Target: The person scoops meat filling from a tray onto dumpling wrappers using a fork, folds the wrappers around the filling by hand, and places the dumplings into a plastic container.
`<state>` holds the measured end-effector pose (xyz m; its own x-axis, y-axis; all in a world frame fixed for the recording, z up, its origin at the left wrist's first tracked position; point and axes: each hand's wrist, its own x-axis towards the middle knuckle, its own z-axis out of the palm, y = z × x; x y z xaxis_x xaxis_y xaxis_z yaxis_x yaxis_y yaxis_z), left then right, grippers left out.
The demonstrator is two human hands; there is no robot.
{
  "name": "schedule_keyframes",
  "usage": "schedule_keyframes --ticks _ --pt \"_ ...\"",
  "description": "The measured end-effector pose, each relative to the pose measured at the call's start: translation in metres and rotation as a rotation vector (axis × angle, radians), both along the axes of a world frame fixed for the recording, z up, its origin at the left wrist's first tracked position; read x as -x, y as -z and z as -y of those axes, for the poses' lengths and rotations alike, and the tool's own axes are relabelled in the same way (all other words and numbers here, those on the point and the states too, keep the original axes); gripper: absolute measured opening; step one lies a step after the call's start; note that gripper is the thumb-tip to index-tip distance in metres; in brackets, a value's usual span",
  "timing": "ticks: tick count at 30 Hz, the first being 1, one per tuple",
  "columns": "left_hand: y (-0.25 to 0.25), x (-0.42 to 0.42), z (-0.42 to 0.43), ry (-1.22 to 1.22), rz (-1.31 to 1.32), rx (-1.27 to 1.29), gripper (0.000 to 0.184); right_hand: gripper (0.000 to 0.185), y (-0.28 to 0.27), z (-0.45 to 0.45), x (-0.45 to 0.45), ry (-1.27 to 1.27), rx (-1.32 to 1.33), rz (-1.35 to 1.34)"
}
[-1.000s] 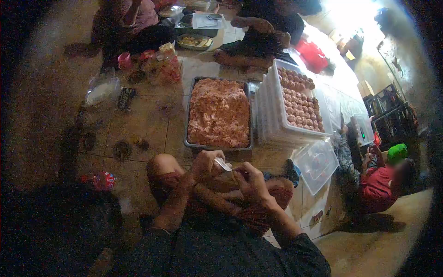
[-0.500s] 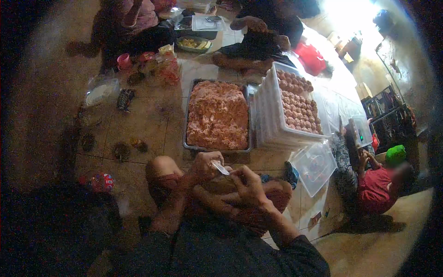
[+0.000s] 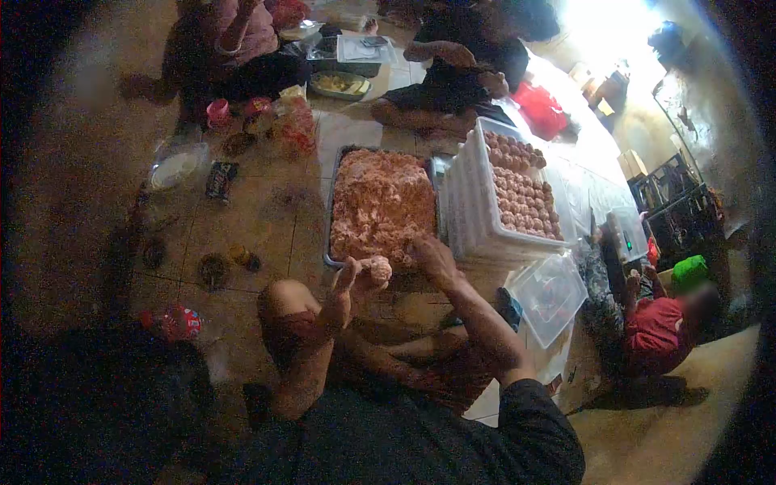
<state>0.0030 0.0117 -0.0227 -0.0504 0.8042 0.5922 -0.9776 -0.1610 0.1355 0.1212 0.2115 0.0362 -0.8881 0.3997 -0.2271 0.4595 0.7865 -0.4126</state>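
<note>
My left hand (image 3: 349, 293) is closed around a small pinkish ball (image 3: 378, 268), held at the near edge of a dark-rimmed tray (image 3: 329, 206). Filling that tray is a coarse pink mixture (image 3: 380, 194) that looks like minced meat. At the tray's near right corner, my right hand (image 3: 436, 263) reaches down to the mixture with curled fingers. Their tips are partly hidden, and I cannot make out what they hold. Close on the right stands a stack of white plastic trays (image 3: 469, 198), the top one holding rows of similar balls (image 3: 521, 190).
A clear plastic lid (image 3: 550, 295) lies right of my knee. Beyond it sits a person in a red shirt (image 3: 659, 331) beside a scale (image 3: 628, 234). Two more people sit at the far side, near an oval dish (image 3: 339, 85). Packets (image 3: 295, 129) and a pink cup (image 3: 218, 113) lie far left.
My hands have moved apart. The right went from pinching a thin whitish piece beside the left to the tray's near right corner. The left has turned, and the ball now shows in it.
</note>
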Motion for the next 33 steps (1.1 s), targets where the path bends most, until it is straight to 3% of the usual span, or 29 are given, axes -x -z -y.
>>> schedule_keyframes --ticks 1,3,4,7,10,13,14,15,17,19,21,22,24,25,27,28,31,33 --pt "0.010 0.001 0.016 -0.208 -0.182 0.354 0.072 0.029 -0.010 -0.001 -0.004 0.001 0.043 -0.054" --pt "0.013 -0.005 0.024 -0.410 -0.370 0.703 0.073 0.029 -0.033 0.014 -0.015 -0.029 0.048 -0.332" --pt "0.004 -0.011 0.021 -0.467 -0.420 0.712 0.075 0.030 -0.043 0.021 -0.024 -0.055 0.048 -0.608" --pt "-0.051 -0.036 -0.001 -0.601 -0.591 0.691 0.080 0.031 -0.081 0.045 -0.041 -0.137 0.186 -0.774" --pt "-0.104 -0.057 -0.016 -0.678 -0.731 0.661 0.083 0.033 -0.104 0.054 -0.064 -0.043 0.074 -0.634" --pt "-0.098 -0.060 -0.034 -0.691 -0.523 0.600 0.079 0.043 -0.110 0.012 -0.077 -0.007 0.032 -0.626" --pt "-0.115 -0.052 -0.029 -0.683 -0.569 0.695 0.071 0.043 -0.119 -0.004 -0.083 0.118 0.186 -0.539" --pt "-0.123 -0.040 -0.025 -0.676 -0.616 0.791 0.063 0.038 -0.131 -0.024 -0.086 0.218 0.178 -0.642" --pt "-0.085 -0.004 0.004 -0.901 -1.285 0.759 0.041 0.031 -0.161 -0.074 -0.091 0.368 0.095 -0.741" --pt "-0.064 0.000 0.031 -0.622 -1.021 1.116 0.030 0.028 -0.177 -0.141 -0.096 0.359 -0.009 -0.815" --pt "-0.002 0.014 0.052 -0.643 -1.072 0.896 0.027 0.024 -0.179 -0.200 -0.091 0.467 -0.017 -0.802" --pt "0.018 0.016 0.057 -0.647 -1.086 0.820 0.026 0.030 -0.166 -0.242 -0.090 0.340 -0.273 -0.804" --pt "0.013 -0.002 0.049 -0.537 -1.050 1.226 0.026 0.037 -0.149 -0.297 -0.079 0.445 -0.277 -0.696" --pt "0.012 -0.002 0.044 -0.536 -1.050 1.220 0.026 0.043 -0.141 -0.318 -0.074 0.541 -0.272 -0.584" --pt "0.009 0.001 0.036 -0.588 -1.383 1.042 0.026 0.049 -0.126 -0.344 -0.064 0.592 -0.356 -0.478" --pt "-0.006 0.002 0.029 -0.443 -1.358 1.164 0.024 0.054 -0.117 -0.357 -0.059 0.642 -0.436 -0.373" --pt "0.014 0.006 0.028 -0.470 -1.170 1.115 0.024 0.056 -0.080 -0.398 -0.058 0.597 -0.349 -0.361" --pt "0.001 0.003 0.024 -0.482 -1.222 1.129 0.023 0.054 -0.068 -0.403 -0.055 0.603 -0.288 -0.307"
